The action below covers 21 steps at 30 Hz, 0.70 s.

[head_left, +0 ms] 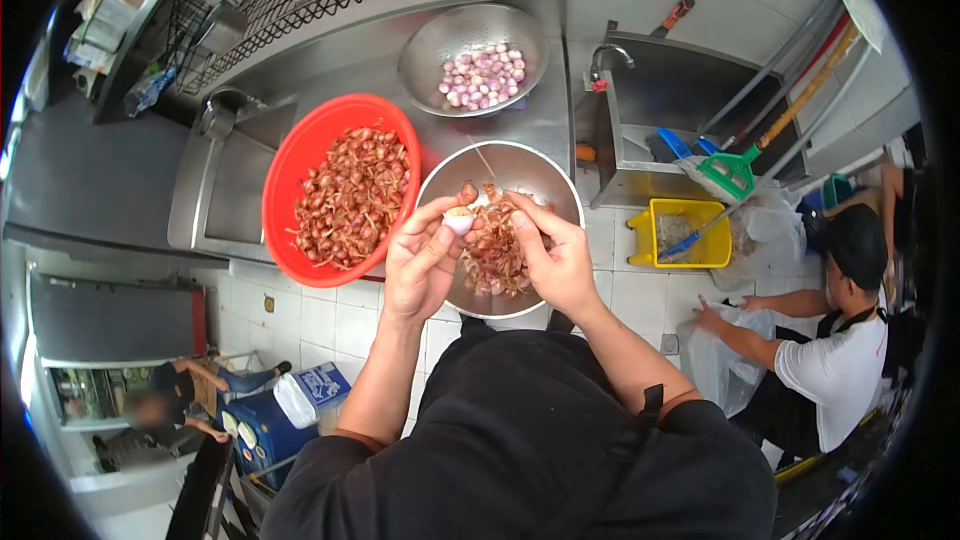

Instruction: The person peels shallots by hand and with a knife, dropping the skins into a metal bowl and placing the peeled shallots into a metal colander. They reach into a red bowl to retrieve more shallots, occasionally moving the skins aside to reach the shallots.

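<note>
My left hand [420, 255] pinches a pale, peeled-looking shallot [458, 221] between thumb and fingers, above a steel bowl [572, 202]. Close beside it, over the same bowl, my right hand [552, 252] has its thumb and fingers drawn together. What those fingers hold, if anything, I cannot make out. Loose reddish-brown shallot skins [498, 265] lie in the bowl below both hands. To the left, a red basin [277, 202] is heaped with unpeeled shallots [352, 195]. Behind the bowl, a steel colander [425, 55] contains peeled pink-white shallots [482, 77].
Sinks [235, 190] flank the steel counter [375, 75]. A wire rack [250, 15] hangs at upper left. On the right are a yellow bucket [715, 252], a green brush [727, 175] and a co-worker [825, 360] handling a clear bag. Another person [165, 395] is at lower left.
</note>
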{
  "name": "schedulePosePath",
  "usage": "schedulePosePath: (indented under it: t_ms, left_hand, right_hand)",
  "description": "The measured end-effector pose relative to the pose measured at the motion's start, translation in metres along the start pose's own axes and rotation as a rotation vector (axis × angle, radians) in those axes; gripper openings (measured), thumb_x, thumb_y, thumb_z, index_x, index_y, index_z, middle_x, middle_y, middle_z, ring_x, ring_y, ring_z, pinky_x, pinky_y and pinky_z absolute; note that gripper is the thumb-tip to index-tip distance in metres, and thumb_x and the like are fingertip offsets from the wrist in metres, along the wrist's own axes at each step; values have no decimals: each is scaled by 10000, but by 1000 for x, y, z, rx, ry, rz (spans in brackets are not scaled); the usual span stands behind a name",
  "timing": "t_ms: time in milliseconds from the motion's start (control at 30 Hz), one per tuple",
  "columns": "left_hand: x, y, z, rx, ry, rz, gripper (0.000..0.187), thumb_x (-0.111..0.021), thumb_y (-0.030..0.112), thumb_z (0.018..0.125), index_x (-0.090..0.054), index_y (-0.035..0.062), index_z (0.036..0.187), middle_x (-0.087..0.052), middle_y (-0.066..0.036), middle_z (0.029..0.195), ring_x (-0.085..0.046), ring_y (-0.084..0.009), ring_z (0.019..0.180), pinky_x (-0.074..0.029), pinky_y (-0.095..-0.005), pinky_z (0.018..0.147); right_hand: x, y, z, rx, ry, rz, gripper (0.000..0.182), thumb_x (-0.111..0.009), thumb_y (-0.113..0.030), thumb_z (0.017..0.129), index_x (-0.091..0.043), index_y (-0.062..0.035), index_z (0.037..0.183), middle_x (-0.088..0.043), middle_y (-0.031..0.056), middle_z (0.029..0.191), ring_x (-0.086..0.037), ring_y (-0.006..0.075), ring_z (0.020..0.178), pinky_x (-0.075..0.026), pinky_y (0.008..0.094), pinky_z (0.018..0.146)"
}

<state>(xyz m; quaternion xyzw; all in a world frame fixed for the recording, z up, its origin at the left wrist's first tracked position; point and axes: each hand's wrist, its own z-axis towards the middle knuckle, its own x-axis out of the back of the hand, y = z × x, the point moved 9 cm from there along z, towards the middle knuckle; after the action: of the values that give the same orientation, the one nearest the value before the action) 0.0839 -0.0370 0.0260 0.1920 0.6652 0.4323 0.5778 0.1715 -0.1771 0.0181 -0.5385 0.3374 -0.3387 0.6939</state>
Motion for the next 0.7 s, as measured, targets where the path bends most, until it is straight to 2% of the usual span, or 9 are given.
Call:
schedulePosePath:
  t_ms: [100,233,267,300,367,433,500,567,700]
  left_hand:
    - [2,-3,-11,-48,75,93,353,-598,-9,938,-565,-26,1290,-558,-148,1346,-645,-216,1092,-503,-328,974]
    - [-6,-3,-23,-86,165,283,364,-630,-57,903,-583,-48,1264,-659,-90,1114,-632,-128,1005,-496,-268,898]
    - [-11,-1,-24,-91,185,338,361,-635,-70,897,-587,-57,1255,-676,-74,1029,-617,-95,954,-492,-244,853]
    - [-11,-1,-26,-92,186,338,361,-635,-70,897,-587,-57,1255,-676,-74,1029,-617,-95,954,-492,-244,853]
    - [-10,3,-29,-133,196,474,354,-643,-54,890,-589,-69,1240,-677,-137,1120,-647,-184,1046,-504,-322,946]
    - [-11,5,-29,-143,189,480,344,-641,-71,887,-599,-66,1228,-671,-100,1064,-635,-147,1006,-501,-287,903]
    - [-15,6,-26,-153,181,486,335,-640,-89,884,-609,-63,1217,-664,-63,1008,-624,-111,967,-499,-251,860]
    - [-27,12,-23,-243,140,435,314,-641,-96,877,-624,-64,1189,-654,-73,1031,-622,-130,1002,-502,-264,883]
    - [-7,6,-20,-146,195,304,382,-637,-122,863,-574,-69,1235,-642,-114,1114,-630,-167,1032,-510,-277,908]
  right_hand:
    - [-2,8,-9,-171,-132,146,385,-583,-92,973,-550,53,1328,-694,175,1135,-637,141,1035,-496,292,909]
    - [-13,-18,-21,-202,-433,75,450,-612,-89,946,-516,34,1368,-655,193,1220,-649,163,1068,-493,301,934]
    - [-13,-34,-17,15,-398,29,435,-621,-71,930,-543,27,1347,-685,177,1169,-676,198,1045,-509,314,907]
    - [-16,-29,-16,16,-400,30,435,-621,-71,930,-543,27,1347,-685,177,1169,-676,198,1045,-509,314,907]
    - [-13,-42,-16,277,-328,-21,390,-623,-59,923,-588,18,1304,-708,168,1109,-697,223,997,-522,326,869]
    - [-11,-50,-18,248,-328,-38,346,-621,-50,921,-627,10,1262,-718,179,1045,-710,229,941,-529,321,830]
    - [-12,-42,-18,77,-357,-70,329,-620,-45,920,-642,4,1244,-716,199,1011,-711,226,934,-532,311,817]
    - [-9,-33,-12,142,-263,-60,301,-611,-39,924,-654,18,1216,-721,196,1014,-713,227,933,-536,304,819]
    - [-2,-39,-6,229,-147,-71,280,-596,-30,931,-656,40,1195,-716,183,1081,-708,222,959,-540,314,853]
